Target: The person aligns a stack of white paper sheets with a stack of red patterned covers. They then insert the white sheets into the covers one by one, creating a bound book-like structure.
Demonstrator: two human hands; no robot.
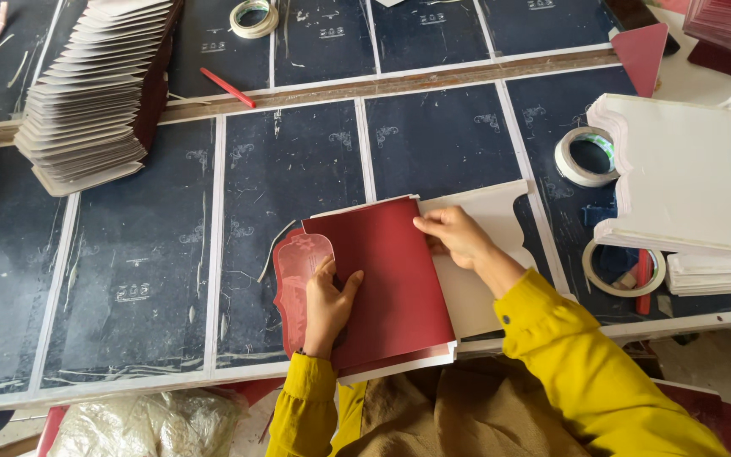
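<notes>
Maroon card (391,279), matte with a scalloped left edge, lies on white board sheets (484,254) at the counter's (129,288) near edge. Left hand (327,305) presses flat on it, fingers spread; right hand (454,235) pinches its upper corner. Counter covering is dark blue, scuffed, divided by white strips; tape rolls (587,156) and fanned card stacks (86,93) lie around.

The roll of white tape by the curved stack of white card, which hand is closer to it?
Right. The right hand rests on the red sheet's top edge, nearer that tape roll. The left hand lies farther off, on the sheet's left side.
</notes>
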